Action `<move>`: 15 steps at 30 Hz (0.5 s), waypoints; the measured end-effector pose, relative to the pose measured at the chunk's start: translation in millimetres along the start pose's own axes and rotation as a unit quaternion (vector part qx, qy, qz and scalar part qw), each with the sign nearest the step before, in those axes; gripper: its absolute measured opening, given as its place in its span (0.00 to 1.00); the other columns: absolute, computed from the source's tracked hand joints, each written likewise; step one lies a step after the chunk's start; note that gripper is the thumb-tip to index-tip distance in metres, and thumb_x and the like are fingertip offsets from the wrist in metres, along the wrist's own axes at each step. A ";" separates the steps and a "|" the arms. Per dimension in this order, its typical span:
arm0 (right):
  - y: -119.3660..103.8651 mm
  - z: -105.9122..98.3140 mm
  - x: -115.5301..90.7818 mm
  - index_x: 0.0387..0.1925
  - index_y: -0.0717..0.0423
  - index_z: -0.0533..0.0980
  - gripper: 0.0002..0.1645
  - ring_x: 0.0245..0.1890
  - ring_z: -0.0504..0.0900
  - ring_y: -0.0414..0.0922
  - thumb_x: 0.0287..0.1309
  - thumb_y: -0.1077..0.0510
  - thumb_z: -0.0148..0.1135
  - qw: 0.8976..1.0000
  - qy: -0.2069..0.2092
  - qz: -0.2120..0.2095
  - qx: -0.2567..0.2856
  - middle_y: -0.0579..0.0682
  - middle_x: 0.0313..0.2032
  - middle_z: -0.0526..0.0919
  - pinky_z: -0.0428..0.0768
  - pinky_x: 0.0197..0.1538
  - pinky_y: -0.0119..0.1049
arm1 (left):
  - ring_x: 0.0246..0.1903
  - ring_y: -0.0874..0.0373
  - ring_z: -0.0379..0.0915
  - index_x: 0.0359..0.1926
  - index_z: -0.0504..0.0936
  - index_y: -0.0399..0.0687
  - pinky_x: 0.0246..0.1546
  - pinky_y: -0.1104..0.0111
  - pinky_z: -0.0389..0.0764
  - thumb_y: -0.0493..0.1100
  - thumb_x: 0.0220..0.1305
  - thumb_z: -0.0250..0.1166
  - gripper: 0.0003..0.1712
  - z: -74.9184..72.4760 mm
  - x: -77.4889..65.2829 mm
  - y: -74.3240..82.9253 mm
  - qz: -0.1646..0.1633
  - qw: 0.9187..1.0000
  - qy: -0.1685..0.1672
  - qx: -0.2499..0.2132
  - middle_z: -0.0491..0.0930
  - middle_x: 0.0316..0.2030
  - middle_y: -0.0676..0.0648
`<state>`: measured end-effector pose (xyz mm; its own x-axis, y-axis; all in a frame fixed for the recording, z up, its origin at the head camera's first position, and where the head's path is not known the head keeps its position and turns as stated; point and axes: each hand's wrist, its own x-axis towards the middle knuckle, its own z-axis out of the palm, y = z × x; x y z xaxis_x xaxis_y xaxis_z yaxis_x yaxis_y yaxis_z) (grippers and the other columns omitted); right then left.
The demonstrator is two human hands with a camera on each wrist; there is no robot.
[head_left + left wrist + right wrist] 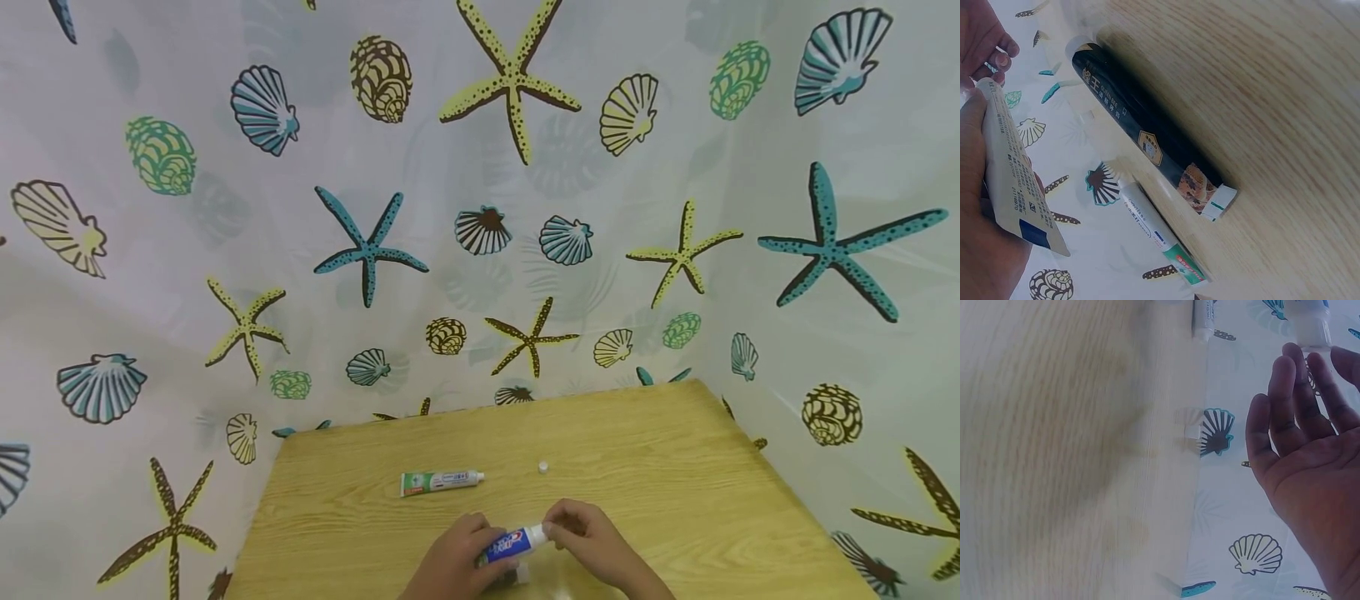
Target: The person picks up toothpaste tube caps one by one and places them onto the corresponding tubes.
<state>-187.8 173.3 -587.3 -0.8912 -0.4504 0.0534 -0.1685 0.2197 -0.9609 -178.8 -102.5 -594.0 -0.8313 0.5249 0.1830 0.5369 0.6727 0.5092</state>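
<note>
My left hand (459,557) grips a blue and white toothpaste tube (510,544) around its body, its capped end pointing right. In the left wrist view, the printed back of the tube faces the camera. At that end, the thumb and fingertips of my right hand (596,542) pinch the white cap (1312,331); its other fingers are loosely bent. A black toothpaste tube (1147,134) lies on the table beneath the left hand, mostly hidden in the head view. Farther back lies a green and white toothpaste tube (441,482), with its nozzle to the right.
A small white cap (543,467) stands on the wooden table (637,442), right of the green and white tube. Behind and beside the table hangs a white curtain (442,175) printed with shells and starfish.
</note>
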 end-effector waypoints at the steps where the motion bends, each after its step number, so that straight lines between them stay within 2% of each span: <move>1: -0.2 -0.2 -0.1 0.47 0.61 0.81 0.12 0.38 0.83 0.39 0.79 0.54 0.59 1.000 0.001 0.002 -0.003 0.56 0.43 0.84 0.85 0.45 0.36 | 0.35 0.74 0.66 0.54 0.89 0.58 0.36 0.77 0.75 0.67 0.71 0.66 0.24 0.3 -0.2 0.2 0.001 1.000 0.001 0.001 0.74 0.37 0.65; 8: -1.9 -2.1 -1.3 0.48 0.59 0.82 0.11 0.36 0.84 0.41 0.76 0.55 0.63 1.000 0.013 -0.004 -0.015 0.58 0.45 0.85 0.83 0.42 0.33 | 0.35 0.74 0.66 0.54 0.89 0.58 0.36 0.77 0.74 0.66 0.71 0.67 0.23 -1.0 -0.9 2.3 0.005 1.000 0.003 0.001 0.73 0.37 0.65; 15: -0.8 -3.5 -2.9 0.56 0.56 0.81 0.14 0.37 0.84 0.39 0.71 0.62 0.66 0.999 -0.017 -0.042 0.000 0.64 0.54 0.83 0.85 0.46 0.33 | 0.34 0.74 0.65 0.53 0.89 0.57 0.35 0.77 0.74 0.65 0.71 0.68 0.22 -1.8 -1.3 1.7 0.012 1.000 0.012 0.001 0.73 0.36 0.64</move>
<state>-186.6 177.4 -585.7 -0.8594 -0.4959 0.1247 -0.2425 0.1805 -0.9532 -177.1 -103.0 -591.9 -0.8212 0.5287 0.2145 0.5569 0.6610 0.5028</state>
